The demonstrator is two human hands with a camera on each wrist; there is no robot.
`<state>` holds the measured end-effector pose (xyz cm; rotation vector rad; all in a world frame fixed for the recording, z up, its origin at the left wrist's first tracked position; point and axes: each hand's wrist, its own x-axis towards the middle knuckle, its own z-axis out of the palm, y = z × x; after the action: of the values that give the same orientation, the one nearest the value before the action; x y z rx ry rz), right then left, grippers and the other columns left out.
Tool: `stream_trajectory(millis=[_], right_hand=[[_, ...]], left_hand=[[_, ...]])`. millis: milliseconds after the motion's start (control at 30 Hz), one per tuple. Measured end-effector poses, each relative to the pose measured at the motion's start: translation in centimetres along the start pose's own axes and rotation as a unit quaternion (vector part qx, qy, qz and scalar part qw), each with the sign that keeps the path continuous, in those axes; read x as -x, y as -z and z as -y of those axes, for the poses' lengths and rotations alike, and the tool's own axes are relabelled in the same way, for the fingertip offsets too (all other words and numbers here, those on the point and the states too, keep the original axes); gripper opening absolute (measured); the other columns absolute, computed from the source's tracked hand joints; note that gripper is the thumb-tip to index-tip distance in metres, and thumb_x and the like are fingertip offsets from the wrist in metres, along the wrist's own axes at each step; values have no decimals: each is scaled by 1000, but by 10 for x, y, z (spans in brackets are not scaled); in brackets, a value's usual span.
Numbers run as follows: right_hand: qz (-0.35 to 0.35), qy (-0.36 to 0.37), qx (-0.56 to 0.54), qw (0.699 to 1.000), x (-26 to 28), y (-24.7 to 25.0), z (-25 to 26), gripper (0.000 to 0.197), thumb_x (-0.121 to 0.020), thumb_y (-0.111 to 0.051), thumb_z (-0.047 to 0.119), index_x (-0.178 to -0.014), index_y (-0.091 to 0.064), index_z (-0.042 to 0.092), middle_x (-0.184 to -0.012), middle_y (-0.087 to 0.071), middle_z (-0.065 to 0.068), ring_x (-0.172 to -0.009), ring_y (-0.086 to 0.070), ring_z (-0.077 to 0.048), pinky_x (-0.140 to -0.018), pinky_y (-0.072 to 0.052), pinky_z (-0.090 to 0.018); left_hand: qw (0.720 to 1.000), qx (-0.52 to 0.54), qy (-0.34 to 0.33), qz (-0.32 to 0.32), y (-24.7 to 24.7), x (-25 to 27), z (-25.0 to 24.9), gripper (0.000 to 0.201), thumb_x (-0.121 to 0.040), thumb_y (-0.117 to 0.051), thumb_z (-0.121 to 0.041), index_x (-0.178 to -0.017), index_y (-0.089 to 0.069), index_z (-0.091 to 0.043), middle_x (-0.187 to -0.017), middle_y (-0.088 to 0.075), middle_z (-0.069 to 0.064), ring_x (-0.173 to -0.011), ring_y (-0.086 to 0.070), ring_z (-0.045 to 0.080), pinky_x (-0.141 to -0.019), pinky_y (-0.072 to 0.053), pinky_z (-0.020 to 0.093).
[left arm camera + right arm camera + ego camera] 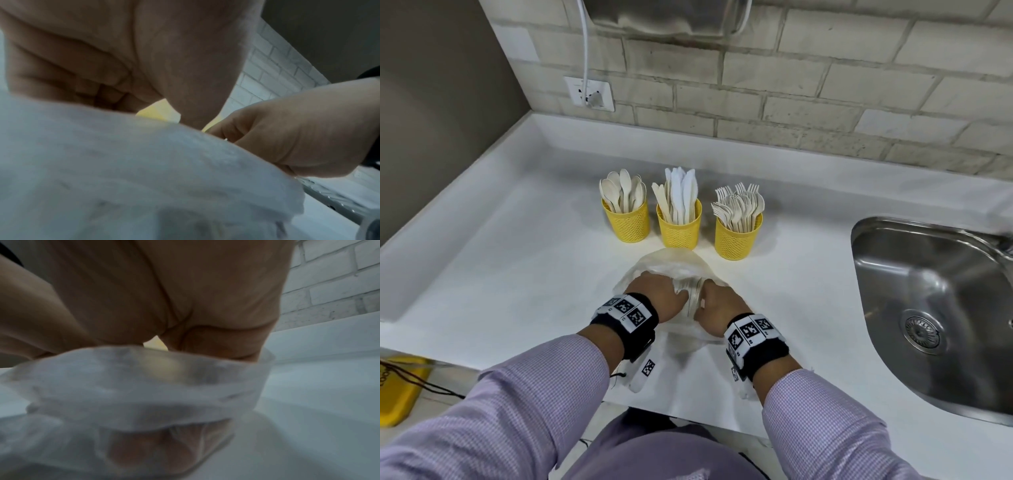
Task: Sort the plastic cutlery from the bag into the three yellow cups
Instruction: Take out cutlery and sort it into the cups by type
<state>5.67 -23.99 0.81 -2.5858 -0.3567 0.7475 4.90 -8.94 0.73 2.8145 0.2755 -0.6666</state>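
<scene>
Crumpled clear plastic bag: on white desk, before three yellow perforated cups holding spoons, knives, forks. Left hand and right hand: each grip clutching the bag's film

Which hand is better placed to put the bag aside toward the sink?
Probably the right hand: it grips the bag on the side nearer the sink. The left hand would have to cross over.
</scene>
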Motion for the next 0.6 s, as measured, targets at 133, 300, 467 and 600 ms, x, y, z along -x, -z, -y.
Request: stream_trajectory(millis=[133,300,467,600], right_hand=[[41,21,6,999,1,-2,-3,50,-97,-54,19,-145,-38,16,-129,-63,-16,-119,-59,-35,-92,-45,-36],[43,32,14,998,2,1,-6,58,-99,-52,20,-153,-33,24,-139,-59,-13,-127,-56,-34,-106,-44,-40],[84,51,10,995,1,-2,-10,68,-96,-50,15,-156,-27,39,-141,-58,-11,-126,-56,-34,-103,-46,-41],[100,54,10,993,-1,-5,-8,67,-96,-50,16,-155,-28,40,-140,-60,-10,-124,-58,-32,-98,-47,-39]], left_hand=[[1000,7,14,1,0,3,-9,61,-84,-46,-68,-107,-72,-18,-113,-72,7,-112,-61,28,-96,-50,41],[999,-22,32,-3,-2,0,-15,63,-81,-64,-62,-130,-60,-22,-130,-64,8,-124,-55,30,-102,-45,40],[1000,0,29,-10,-1,-5,-18,43,-87,-69,-39,-123,-62,-16,-121,-66,9,-115,-62,29,-90,-49,33],[1000,2,24,-4,0,-4,-23,31,-94,-60,-27,-120,-64,-10,-122,-67,12,-115,-62,29,-94,-51,35]])
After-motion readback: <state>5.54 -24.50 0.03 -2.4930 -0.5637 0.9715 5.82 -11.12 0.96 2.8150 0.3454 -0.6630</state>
